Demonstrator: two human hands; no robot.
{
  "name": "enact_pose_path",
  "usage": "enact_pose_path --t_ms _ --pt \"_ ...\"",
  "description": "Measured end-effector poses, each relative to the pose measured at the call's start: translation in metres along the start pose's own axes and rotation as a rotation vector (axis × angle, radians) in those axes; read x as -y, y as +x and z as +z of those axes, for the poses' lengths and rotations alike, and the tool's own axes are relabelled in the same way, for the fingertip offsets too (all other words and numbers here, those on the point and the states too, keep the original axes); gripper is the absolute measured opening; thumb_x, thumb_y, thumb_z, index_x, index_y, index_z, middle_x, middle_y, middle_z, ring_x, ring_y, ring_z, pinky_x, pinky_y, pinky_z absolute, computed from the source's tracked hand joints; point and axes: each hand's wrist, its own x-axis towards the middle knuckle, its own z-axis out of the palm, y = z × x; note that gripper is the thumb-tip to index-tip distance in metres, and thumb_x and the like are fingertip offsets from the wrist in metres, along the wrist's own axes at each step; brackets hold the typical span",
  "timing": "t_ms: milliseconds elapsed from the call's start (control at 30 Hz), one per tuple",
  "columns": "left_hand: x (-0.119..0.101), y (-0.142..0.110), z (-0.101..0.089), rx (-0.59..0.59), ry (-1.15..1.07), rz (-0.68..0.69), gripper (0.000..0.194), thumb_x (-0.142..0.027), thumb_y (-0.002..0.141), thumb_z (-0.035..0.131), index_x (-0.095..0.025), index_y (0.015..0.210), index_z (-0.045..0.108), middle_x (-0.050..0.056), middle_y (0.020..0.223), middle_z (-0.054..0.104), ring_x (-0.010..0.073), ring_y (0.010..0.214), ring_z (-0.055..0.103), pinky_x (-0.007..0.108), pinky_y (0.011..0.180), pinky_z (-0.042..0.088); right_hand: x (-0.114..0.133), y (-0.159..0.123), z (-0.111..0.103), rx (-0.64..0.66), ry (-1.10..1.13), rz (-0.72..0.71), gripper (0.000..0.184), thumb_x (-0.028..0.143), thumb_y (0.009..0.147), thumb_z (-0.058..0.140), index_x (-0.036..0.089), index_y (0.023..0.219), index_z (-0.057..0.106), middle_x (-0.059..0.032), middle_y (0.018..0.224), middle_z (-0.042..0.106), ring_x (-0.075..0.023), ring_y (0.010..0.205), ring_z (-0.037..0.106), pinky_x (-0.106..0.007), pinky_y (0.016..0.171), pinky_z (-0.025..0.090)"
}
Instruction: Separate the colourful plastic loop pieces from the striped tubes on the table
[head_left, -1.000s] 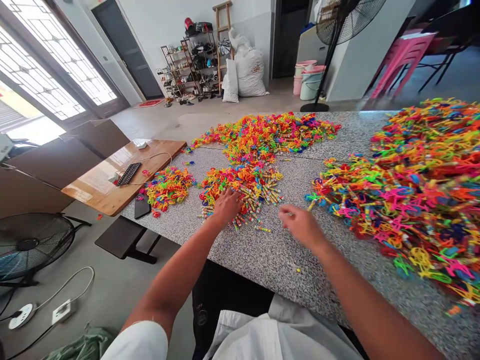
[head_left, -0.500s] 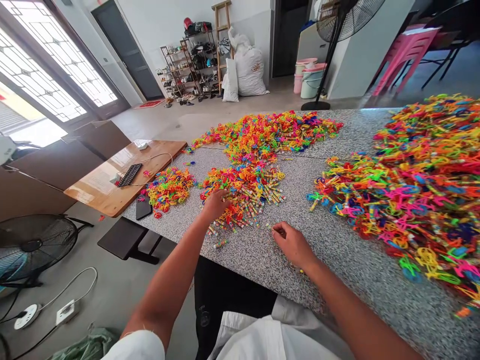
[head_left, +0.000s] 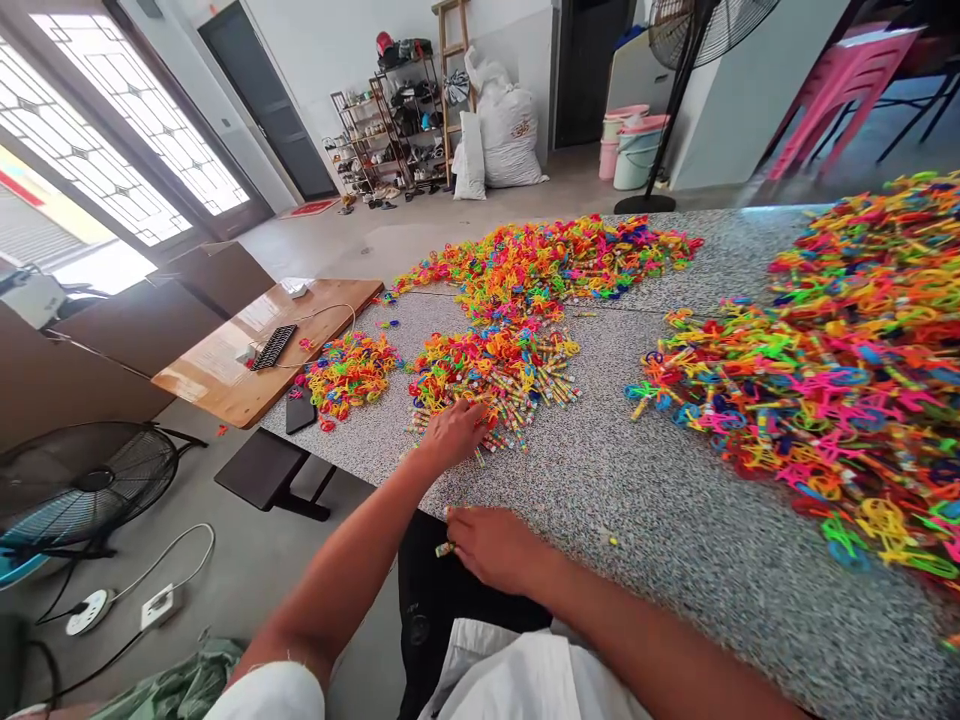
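My left hand (head_left: 454,437) is palm down at the near edge of the middle pile of small bright plastic pieces (head_left: 480,365). Its fingers bend down onto the pieces, and what lies under the fingertips is hidden. Many pieces there have short printed tubes pointing toward me. My right hand (head_left: 499,550) is at the table's near edge, just above my lap, with its fingers curled. A small printed tube (head_left: 444,549) sticks out at its fingertips, over my dark trousers; the rest of the grip is hidden.
A large heap of similar pieces (head_left: 847,370) covers the right of the speckled table (head_left: 570,500). Another pile (head_left: 577,255) lies at the back, a smaller one (head_left: 352,370) at left beside a black phone (head_left: 300,410). A wooden board (head_left: 225,375) adjoins the left edge.
My right hand has moved left and toward me to the table edge. My left hand has come nearer along the pile. The loose tube in front of the pile is gone from its spot.
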Motion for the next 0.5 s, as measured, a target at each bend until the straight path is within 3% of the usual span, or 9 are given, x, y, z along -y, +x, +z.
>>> enact_pose_path --t_ms 100,200,367,500 --pt "0.005 0.018 -0.014 0.099 0.021 -0.042 0.042 -0.039 0.097 0.049 -0.027 0.136 0.060 0.011 0.113 0.070 0.0277 0.102 0.068 0.035 0.087 0.052 -0.015 0.025 0.006 -0.097 -0.079 0.131 0.023 0.015 0.094 0.057 0.018 0.115 0.063 -0.0137 0.120 0.068 -0.0272 0.106 0.064 -0.038 0.087 0.052" --pt "0.009 0.031 -0.023 0.141 0.031 -0.070 0.040 -0.033 0.097 0.048 -0.026 0.133 0.063 0.012 0.112 0.072 0.0286 0.104 0.069 0.036 0.088 0.051 -0.041 0.030 -0.004 -0.188 -0.078 0.252 0.020 0.012 0.094 0.054 0.017 0.111 0.062 -0.0149 0.117 0.067 -0.0285 0.108 0.062 -0.041 0.093 0.050" --pt "0.014 0.037 -0.022 0.071 0.037 -0.092 0.049 -0.036 0.093 0.057 -0.029 0.141 0.057 0.012 0.123 0.065 0.0288 0.109 0.066 0.035 0.090 0.051 -0.054 -0.001 -0.016 -0.235 0.072 0.233 0.012 0.014 0.094 0.052 0.020 0.102 0.058 -0.0094 0.103 0.068 -0.0254 0.101 0.064 -0.038 0.091 0.050" --pt "0.016 0.033 -0.017 0.041 0.041 -0.053 0.041 -0.036 0.094 0.055 -0.028 0.133 0.062 0.011 0.121 0.061 0.0270 0.104 0.066 0.035 0.087 0.051 -0.051 -0.024 -0.014 -0.397 0.239 0.375 0.013 0.023 0.100 0.044 0.020 0.108 0.054 -0.0095 0.101 0.070 -0.0247 0.094 0.067 -0.038 0.084 0.051"
